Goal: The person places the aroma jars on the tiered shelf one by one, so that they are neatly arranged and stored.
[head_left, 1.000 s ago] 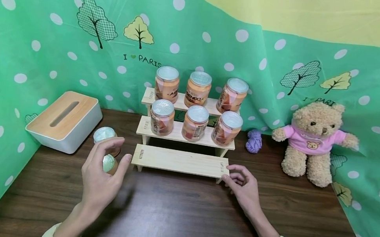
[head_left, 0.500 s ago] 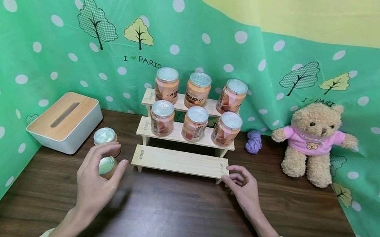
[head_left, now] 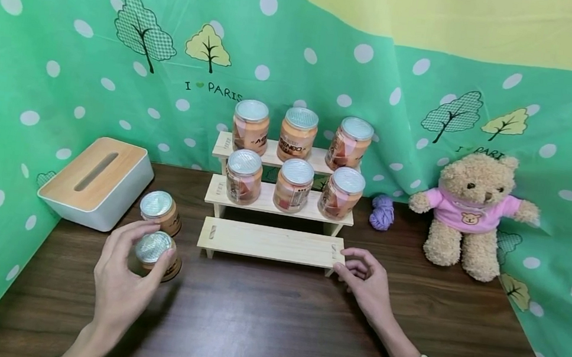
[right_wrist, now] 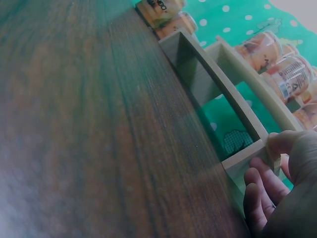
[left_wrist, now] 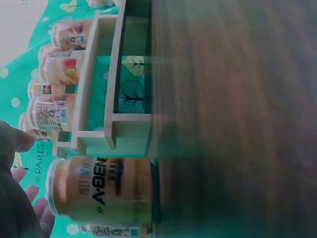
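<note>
My left hand [head_left: 123,283] is spread around the lid of the nearer jar [head_left: 153,247], its thumb and fingers curved. In the left wrist view a gap shows between the thumb [left_wrist: 22,140] and the orange-labelled jar [left_wrist: 106,191], while the fingers sit near its lid. A second jar [head_left: 167,219] stands right behind. My right hand [head_left: 366,284] holds the right end of the three-step wooden display stand [head_left: 272,243] at its lowest step, thumb on the front corner and fingers by the side panel [right_wrist: 247,161]. The two upper steps carry several similar jars [head_left: 294,185].
A white tissue box [head_left: 103,186] with a wooden lid stands at the left. Right of the stand lie a purple yarn skein [head_left: 382,213] and a seated teddy bear [head_left: 468,219] in a pink shirt. Green printed cloth [head_left: 308,44] walls off the back and sides.
My left hand has moved left and slightly down with the nearer jar's lid now showing fully between thumb and fingers. My right hand has stayed on the stand's end.
</note>
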### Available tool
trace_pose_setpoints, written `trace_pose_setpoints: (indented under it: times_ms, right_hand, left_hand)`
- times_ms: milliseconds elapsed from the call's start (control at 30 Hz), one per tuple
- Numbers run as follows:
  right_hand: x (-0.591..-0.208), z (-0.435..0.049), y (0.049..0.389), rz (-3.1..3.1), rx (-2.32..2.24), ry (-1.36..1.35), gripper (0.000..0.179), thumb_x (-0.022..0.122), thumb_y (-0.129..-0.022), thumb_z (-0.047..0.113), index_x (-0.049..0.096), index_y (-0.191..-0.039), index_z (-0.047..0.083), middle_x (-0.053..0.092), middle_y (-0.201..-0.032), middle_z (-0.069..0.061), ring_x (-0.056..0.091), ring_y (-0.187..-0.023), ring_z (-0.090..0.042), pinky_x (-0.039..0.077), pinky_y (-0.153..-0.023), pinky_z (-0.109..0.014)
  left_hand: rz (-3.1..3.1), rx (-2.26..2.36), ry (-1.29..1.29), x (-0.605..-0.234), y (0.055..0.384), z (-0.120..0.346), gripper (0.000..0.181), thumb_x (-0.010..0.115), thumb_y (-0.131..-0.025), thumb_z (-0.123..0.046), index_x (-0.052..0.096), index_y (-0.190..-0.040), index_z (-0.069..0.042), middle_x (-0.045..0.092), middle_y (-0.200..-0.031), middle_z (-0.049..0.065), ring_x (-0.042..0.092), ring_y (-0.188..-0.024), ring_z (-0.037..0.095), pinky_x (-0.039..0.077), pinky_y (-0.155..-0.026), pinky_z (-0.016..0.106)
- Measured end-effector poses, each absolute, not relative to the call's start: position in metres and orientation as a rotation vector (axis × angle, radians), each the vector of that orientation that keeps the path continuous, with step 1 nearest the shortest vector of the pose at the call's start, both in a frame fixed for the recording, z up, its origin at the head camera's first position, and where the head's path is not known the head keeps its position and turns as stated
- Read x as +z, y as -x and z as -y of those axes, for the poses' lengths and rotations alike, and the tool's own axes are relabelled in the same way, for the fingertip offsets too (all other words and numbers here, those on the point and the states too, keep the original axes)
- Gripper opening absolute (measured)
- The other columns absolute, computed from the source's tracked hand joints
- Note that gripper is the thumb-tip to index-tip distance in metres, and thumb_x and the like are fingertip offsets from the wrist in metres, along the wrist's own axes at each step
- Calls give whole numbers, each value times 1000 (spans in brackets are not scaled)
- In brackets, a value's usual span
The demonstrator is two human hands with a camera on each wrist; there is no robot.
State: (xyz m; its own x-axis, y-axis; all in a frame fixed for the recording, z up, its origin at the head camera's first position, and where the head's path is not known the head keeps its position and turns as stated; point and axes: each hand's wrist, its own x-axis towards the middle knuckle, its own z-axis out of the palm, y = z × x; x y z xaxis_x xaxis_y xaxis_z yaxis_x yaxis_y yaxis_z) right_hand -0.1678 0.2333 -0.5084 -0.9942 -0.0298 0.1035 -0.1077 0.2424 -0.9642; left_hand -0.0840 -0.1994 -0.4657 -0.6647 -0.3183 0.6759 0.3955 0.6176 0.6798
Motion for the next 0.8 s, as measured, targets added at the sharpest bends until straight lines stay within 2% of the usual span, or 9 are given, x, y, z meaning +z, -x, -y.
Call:
trace_pose_setpoints:
  times_ms: [133,333,533,667,800]
  right_hand:
    - [-509,-233,168,2426,1898,-137,31,83,-99,1,71,-128,-4,76,-86,-25,66,-62,-13,57,-48,-26]
    - [-508,-234,168,2429,1893,-130,31,83,-98,1,71,-127,-3,76,-85,-22,65,-61,-12,56,-48,-25]
    - [-508,-234,168,2436,1891,-131,31,83,-99,2,71,-128,-3,77,-85,-21,66,-62,-12,56,-48,-25]
    - [-508,-234,167,2433,1896,-126,31,83,-99,2,72,-128,-2,77,-85,-21,66,-62,-12,57,-48,-25]
    - [-508,-233,167,2433,1896,-124,31,83,-99,2,71,-128,-2,77,-85,-21,66,-62,-12,57,-48,-25]
  left_hand:
    - [2079,-1084,-10,-471,80,204,54,96,-76,1,75,-126,2,71,-136,19,56,-128,7,39,-103,12]
    - [2156,-1086,-124,-476,77,207,60,98,-75,-1,72,-129,2,63,-143,23,56,-126,27,35,-102,14]
    - [2227,-1156,-216,-479,74,207,70,101,-74,-2,64,-134,4,57,-141,25,54,-124,23,39,-102,10]
    - [2242,-1155,-237,-480,73,207,68,101,-76,-5,64,-133,2,61,-133,20,57,-119,22,40,-101,9]
    - [2241,-1134,-220,-482,73,207,64,102,-75,-6,66,-128,1,66,-127,16,57,-114,14,41,-98,11]
